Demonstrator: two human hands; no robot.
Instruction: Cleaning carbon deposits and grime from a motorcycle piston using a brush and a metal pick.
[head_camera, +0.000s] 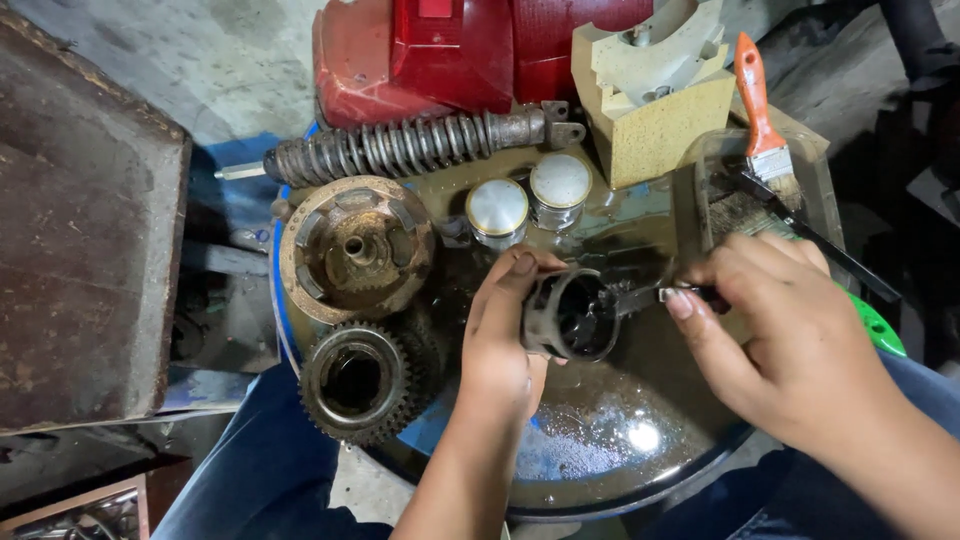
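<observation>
**Cleaning a dark cylinder over an oily basin**

Left hand (500, 335) gripping cylinder (568, 315) above basin (600, 470); right hand (775, 320) pinching brush handle (640, 297), tip inside bore. Still wet and dark: judged midway. Left of cylinder: hub (355, 248), gear (353, 380); behind: two pistons (528, 205).

I see no labels, signs or screens. Only packaging-like item: a clear plastic tray (700, 190), rectangular and open-topped, at the upper right, just beside a beige foam packing block (655, 100) with moulded cut-outs.
</observation>
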